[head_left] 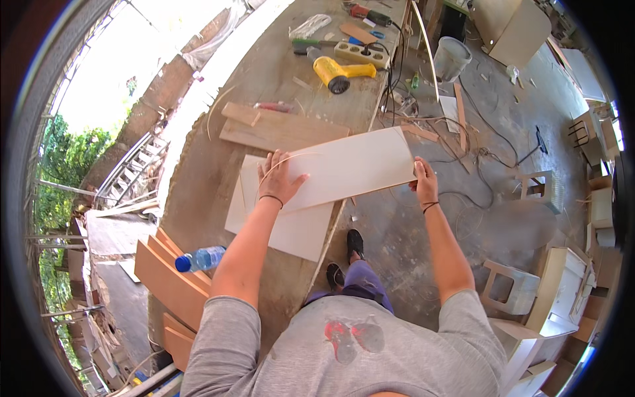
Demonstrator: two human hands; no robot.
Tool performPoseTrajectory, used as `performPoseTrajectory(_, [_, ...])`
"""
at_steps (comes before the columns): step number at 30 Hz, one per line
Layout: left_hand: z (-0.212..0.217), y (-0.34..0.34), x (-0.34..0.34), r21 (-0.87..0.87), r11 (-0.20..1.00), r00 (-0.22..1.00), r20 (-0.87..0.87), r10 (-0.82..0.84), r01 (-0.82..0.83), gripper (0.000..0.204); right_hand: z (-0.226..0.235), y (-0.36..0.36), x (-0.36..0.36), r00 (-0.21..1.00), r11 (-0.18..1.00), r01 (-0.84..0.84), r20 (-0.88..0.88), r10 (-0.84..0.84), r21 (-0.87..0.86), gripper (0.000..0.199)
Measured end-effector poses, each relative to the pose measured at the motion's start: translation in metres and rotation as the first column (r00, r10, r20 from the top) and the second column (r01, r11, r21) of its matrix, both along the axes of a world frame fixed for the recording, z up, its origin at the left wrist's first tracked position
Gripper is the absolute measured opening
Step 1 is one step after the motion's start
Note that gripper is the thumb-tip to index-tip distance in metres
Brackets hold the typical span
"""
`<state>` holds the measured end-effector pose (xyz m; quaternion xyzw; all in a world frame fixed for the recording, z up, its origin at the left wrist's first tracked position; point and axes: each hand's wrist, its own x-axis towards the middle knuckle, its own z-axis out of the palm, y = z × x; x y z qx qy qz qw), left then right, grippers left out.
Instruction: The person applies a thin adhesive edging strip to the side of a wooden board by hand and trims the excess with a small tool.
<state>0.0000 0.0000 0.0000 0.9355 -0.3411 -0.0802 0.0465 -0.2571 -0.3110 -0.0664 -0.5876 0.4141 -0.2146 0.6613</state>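
Nearest the camera is the front of the person's grey shirt [403,331], with a red and dark print. Beyond it, a long white board [360,159] lies over another white board [304,235] on the workbench [192,192], its right end jutting past the bench edge above the floor. The left hand [281,178] rests on it with fingers spread and thumb apart, a thin curved strip [290,157] passing by them; the right hand [425,182] has its fingers clamped on the board's right end. A clear bottle [208,258] with a blue cap is beside curved brown panels [165,271]; I cannot tell how full it is or whether it stands or lies. On the floor, past the bench, a translucent grey bucket [452,65] stands open at the top, its contents too indistinct to name.
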Motion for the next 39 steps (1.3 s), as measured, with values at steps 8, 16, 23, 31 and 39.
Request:
performPoseTrajectory(8, [0.004,-0.004,0.024,-0.148,0.988,0.999,0.0,-0.05,0.05,0.074,0.009,-0.084,0.07,0.973,0.972,-0.23,0.003,0.23,-0.052,0.04])
performPoseTrajectory(16, [-0.024,0.038,-0.057,-0.209,0.977,0.976,0.197,0.092,-0.05,0.062,0.006,-0.113,0.138,0.853,0.846,-0.513,0.022,0.521,-0.143,0.038])
performPoseTrajectory(23, [-0.023,0.043,-0.084,-0.257,0.962,0.981,0.144,0.132,-0.092,0.042,0.023,-0.122,0.135,0.705,0.645,-0.701,-0.166,0.689,-0.303,0.039])
performPoseTrajectory(31, [-0.025,0.045,-0.089,-0.236,0.963,0.974,0.155,0.168,-0.129,0.04,0.024,-0.096,0.106,0.872,0.85,-0.487,-0.173,0.459,-0.199,0.038])
performPoseTrajectory(39, [-0.025,0.05,-0.085,-0.277,0.956,0.98,0.138,0.14,-0.098,0.039,0.012,-0.085,0.085,0.922,0.848,-0.379,-0.232,0.31,-0.371,0.041])
